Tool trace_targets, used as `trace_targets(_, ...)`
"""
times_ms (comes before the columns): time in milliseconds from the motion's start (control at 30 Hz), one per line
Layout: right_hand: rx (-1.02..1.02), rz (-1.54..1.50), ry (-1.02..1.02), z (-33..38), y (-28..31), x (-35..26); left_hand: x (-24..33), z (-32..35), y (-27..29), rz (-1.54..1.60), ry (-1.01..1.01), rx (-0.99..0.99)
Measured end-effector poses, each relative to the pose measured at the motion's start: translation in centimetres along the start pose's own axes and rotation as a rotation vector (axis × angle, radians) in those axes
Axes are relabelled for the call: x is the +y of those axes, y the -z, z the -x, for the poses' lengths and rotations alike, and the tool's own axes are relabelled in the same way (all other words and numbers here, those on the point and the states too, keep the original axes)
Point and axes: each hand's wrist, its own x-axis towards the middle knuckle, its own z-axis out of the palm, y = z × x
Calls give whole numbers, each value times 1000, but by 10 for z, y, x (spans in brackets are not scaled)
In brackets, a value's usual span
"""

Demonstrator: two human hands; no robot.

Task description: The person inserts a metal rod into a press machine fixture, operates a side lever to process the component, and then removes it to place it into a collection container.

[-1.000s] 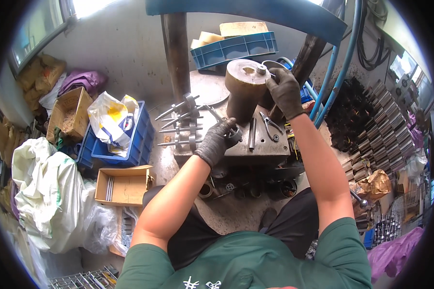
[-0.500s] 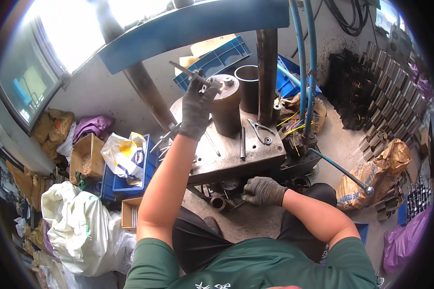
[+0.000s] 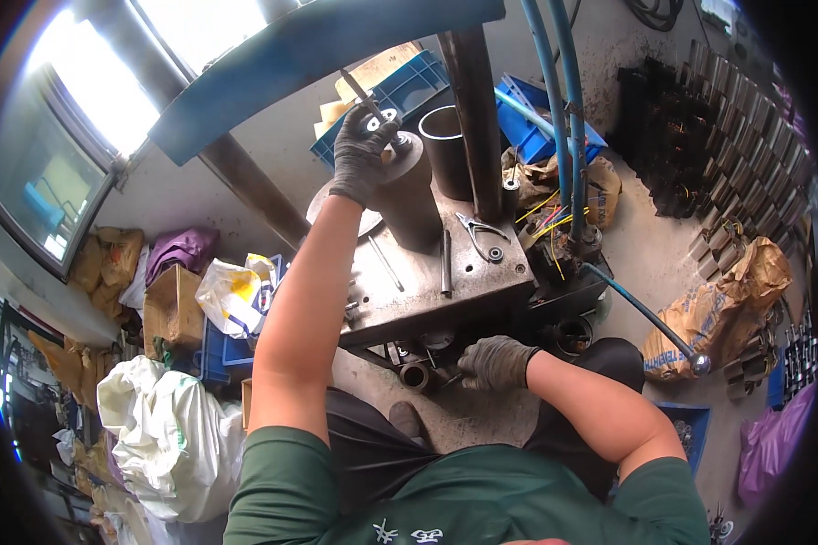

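My left hand (image 3: pixel 360 156), in a dark grey glove, is closed around a metal shaft (image 3: pixel 358 87). The shaft slants, with its lower end at the top of a thick steel cylinder (image 3: pixel 411 202); whether it sits in it I cannot tell. Small ring-shaped parts (image 3: pixel 374 122) show by my fingertips. The cylinder stands on a heavy metal bench (image 3: pixel 409 311). On the bench lie pliers (image 3: pixel 483 234), a small bearing (image 3: pixel 495 255), a dark rod (image 3: pixel 446 263) and a thin rod (image 3: pixel 386 263). My gloved right hand (image 3: pixel 498 363) hangs below the bench front, fingers curled, their contents hidden.
A blue press beam (image 3: pixel 327 64) crosses above my left hand, between thick posts (image 3: pixel 475 127). An open tube (image 3: pixel 442 150) stands behind the cylinder. Blue hoses and a ball-ended lever (image 3: pixel 650 320) are at the right. Stacked metal sleeves (image 3: pixel 736 136) and sacks (image 3: pixel 168 436) lie around.
My left hand has brought the shaft to the cylinder top, and the shaft stands steeper. My right hand stays low with curled fingers. The whole view has shifted a little.
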Motion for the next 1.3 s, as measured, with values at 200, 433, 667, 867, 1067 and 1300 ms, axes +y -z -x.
trace_targets(200,-7,9,-14,5,-1,-1,0,-4,1,31,30,-41)
trace_targets(433,0,48,3,21,3,-8,-5,-3,-4,167,57,-45)
trace_targets(667,72,81,-4,58,32,-16,-18,-15,7,223,74,-68)
trace_targets(867,392,79,31,143,96,-56,-8,-8,0,165,138,-94)
trace_targets(1067,435,276,-370,237,162,-71,-25,-20,9,-94,20,-117)
trace_targets(1300,228,22,-645,274,143,-43,-27,-23,3,-39,9,-89)
